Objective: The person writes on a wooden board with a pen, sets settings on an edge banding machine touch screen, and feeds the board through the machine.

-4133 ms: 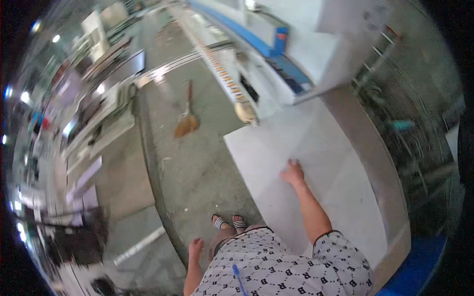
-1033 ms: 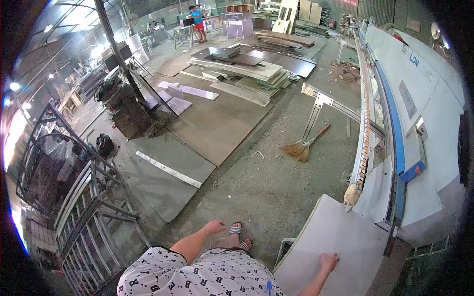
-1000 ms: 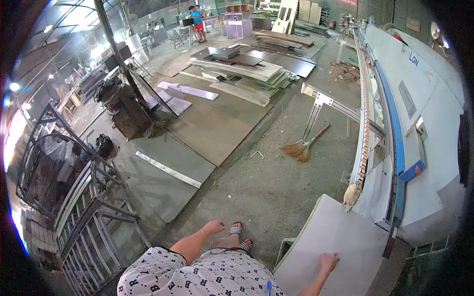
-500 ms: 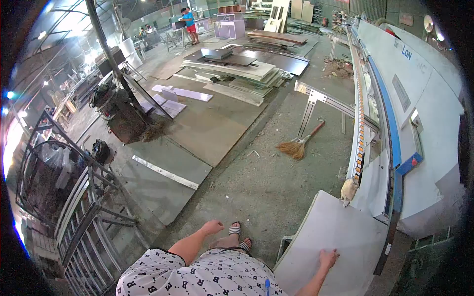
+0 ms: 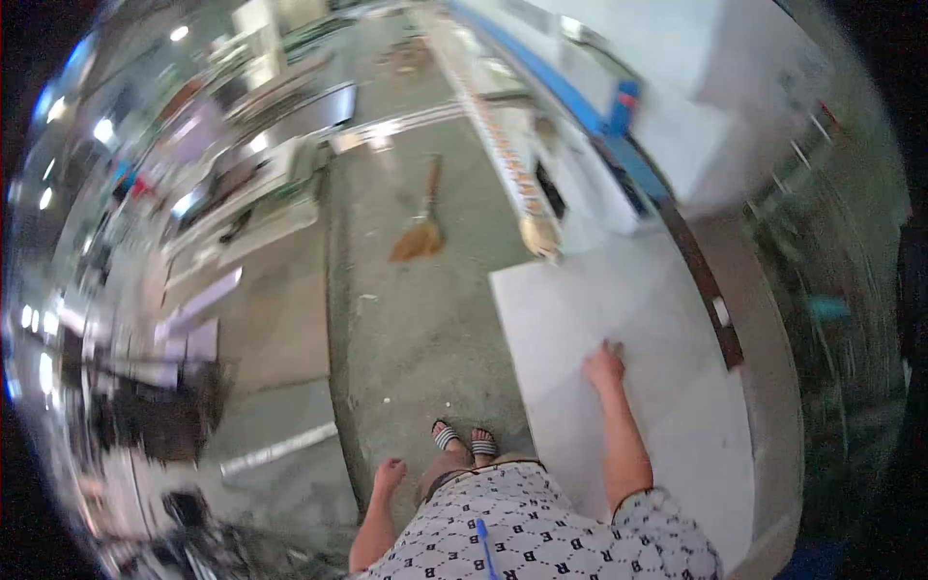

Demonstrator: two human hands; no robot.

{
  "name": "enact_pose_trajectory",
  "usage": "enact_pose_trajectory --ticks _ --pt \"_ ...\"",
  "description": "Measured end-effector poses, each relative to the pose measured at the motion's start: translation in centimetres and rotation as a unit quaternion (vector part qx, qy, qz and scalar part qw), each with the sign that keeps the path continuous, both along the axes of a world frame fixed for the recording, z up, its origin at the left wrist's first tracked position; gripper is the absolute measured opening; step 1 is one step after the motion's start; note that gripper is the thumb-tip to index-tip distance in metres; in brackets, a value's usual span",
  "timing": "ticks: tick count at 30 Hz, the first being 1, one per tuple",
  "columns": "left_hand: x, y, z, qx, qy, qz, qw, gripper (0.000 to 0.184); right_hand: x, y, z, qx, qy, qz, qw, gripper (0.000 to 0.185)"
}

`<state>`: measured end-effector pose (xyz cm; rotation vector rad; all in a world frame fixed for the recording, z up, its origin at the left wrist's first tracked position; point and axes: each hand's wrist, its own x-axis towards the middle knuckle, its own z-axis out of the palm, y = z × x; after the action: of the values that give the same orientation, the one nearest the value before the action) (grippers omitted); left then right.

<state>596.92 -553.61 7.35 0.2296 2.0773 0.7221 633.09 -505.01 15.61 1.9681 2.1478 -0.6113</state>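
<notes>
A wide white panel (image 5: 667,425) lies flat at my right side, beside the machine. My right hand (image 5: 605,365) rests on its top, fingers stretched out and nothing gripped. Away from the panel, my left hand (image 5: 390,474) hangs low over the floor near my hip. Its fingers look loose and slightly blurred, with no object seen in them. Just past the panel's far edge, a pale wrapped end (image 5: 539,237) caps the long roller rail (image 5: 493,135) of the machine.
A straw broom (image 5: 420,238) lies on the concrete floor ahead. Stacked boards (image 5: 280,184) and a floor sheet (image 5: 275,329) with a pale strip (image 5: 280,448) are to the left. The white machine (image 5: 677,87) with a blue beam (image 5: 541,58) runs along the right.
My view has swung to the right, blurring the surroundings; the broom and boards now appear further left. My right hand stays on the panel, and my left hand hangs lower.
</notes>
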Motion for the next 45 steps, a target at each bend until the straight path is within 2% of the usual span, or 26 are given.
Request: enact_pose_trajectory --ticks 1,4,5,7,9,11,12,13,14,15,16,18,20,22,24,25,28,31,34,35,36,37,38,39,40,45 --pt "0.6 0.0 0.7 0.019 -0.020 0.022 0.999 0.042 0.2 0.2 0.2 0.003 -0.024 0.018 1.000 0.082" --pt "0.5 0.1 1.0 -0.021 -0.031 -0.022 0.999 0.040 0.7 0.1 -0.4 0.026 -0.003 0.003 1.000 0.081" --pt "0.6 0.5 1.7 -0.016 -0.040 0.000 0.999 0.040 0.7 0.0 0.0 0.038 0.014 -0.008 0.999 0.079" --pt "1.1 0.2 3.2 -0.010 -0.061 0.052 0.997 0.039 2.1 0.4 1.2 0.039 0.038 -0.003 0.999 0.067" --pt "-0.3 -0.7 2.2 -0.016 -0.071 0.050 0.996 0.038 4.9 2.6 3.8 -0.015 0.106 -0.021 0.994 0.053" --pt "-1.9 -0.9 2.4 -0.008 -0.074 0.057 0.996 0.038 8.6 4.8 5.6 0.069 0.182 -0.082 0.977 0.037" --pt "-2.0 -1.1 3.4 0.003 -0.075 0.065 0.995 0.037 11.3 5.7 6.2 0.191 0.208 -0.125 0.951 0.031" --pt "-2.1 -1.3 4.1 0.015 -0.077 0.076 0.994 0.037 14.0 7.3 7.9 0.239 0.167 -0.205 0.934 0.026" --pt "-2.2 -1.3 4.4 0.002 -0.063 0.069 0.996 0.036 17.4 7.9 8.6 0.356 0.158 -0.217 0.895 0.027" --pt "-2.7 -1.6 4.6 -0.010 -0.050 0.063 0.997 0.034 21.6 8.9 9.5 0.402 0.158 -0.188 0.882 0.031" --pt "-3.0 -1.6 4.6 -0.020 -0.037 0.059 0.997 0.032 22.1 7.7 13.7 0.362 0.092 -0.269 0.888 0.040" --pt "-3.0 -2.0 5.1 0.020 -0.054 0.076 0.995 0.029 28.1 8.7 12.4 0.290 0.005 -0.270 0.918 0.050" --pt "-2.2 -1.9 5.5 0.030 -0.049 0.088 0.995 0.026 33.4 8.8 8.4 0.193 0.086 -0.270 0.939 0.057" --pt "-1.5 -1.8 5.5 0.006 -0.021 0.092 0.995 0.024 35.3 8.3 7.8 0.205 0.096 -0.288 0.931 0.057" --pt "-2.3 -2.4 3.3 0.017 -0.061 0.131 0.989 0.026 35.8 8.6 8.8 0.102 0.107 -0.286 0.947 0.063" --pt "-2.1 -3.0 2.5 0.020 -0.082 0.148 0.985 0.027 36.4 8.7 8.2 0.135 0.102 -0.257 0.952 0.059" --pt "-2.0 -2.1 3.1 0.005 -0.003 0.063 0.998 0.030 35.5 9.6 8.0 0.182 0.098 -0.215 0.955 0.055" --pt "-2.5 -0.3 4.7 -0.067 0.061 -0.024 0.996 0.035 34.9 10.6 8.2 0.190 0.118 -0.186 0.957 0.055" --pt "-2.9 0.3 4.2 -0.016 0.064 0.002 0.998 0.041 35.4 13.8 5.5 0.174 0.149 -0.154 0.961 0.054" --pt "-2.6 0.6 4.4 0.022 0.065 0.012 0.998 0.042 32.2 13.2 8.1 0.125 0.196 -0.211 0.949 0.053" --pt "-2.5 1.3 5.3 -0.024 0.087 -0.008 0.996 0.042 33.4 14.8 5.6 0.180 0.183 -0.180 0.950 0.052" --pt "-2.4 2.0 6.4 -0.072 0.103 -0.030 0.992 0.042 35.4 17.0 3.0 0.154 0.192 -0.167 0.955 0.053" --pt "-2.3 2.5 7.2 -0.072 0.099 -0.027 0.992 0.042 32.2 15.6 6.9 0.125 0.108 -0.179 0.970 0.054" --pt "-2.2 3.2 8.4 -0.071 0.093 -0.031 0.993 0.041 35.1 18.7 2.2 0.142 0.196 -0.207 0.948 0.056" --pt "-1.9 3.3 8.6 -0.071 0.098 -0.020 0.992 0.041 33.0 17.9 4.7 0.140 0.084 -0.190 0.968 0.059" --pt "-1.2 2.5 7.2 -0.086 0.139 -0.053 0.985 0.041 30.8 19.5 4.9 0.156 0.111 -0.182 0.964 0.060"
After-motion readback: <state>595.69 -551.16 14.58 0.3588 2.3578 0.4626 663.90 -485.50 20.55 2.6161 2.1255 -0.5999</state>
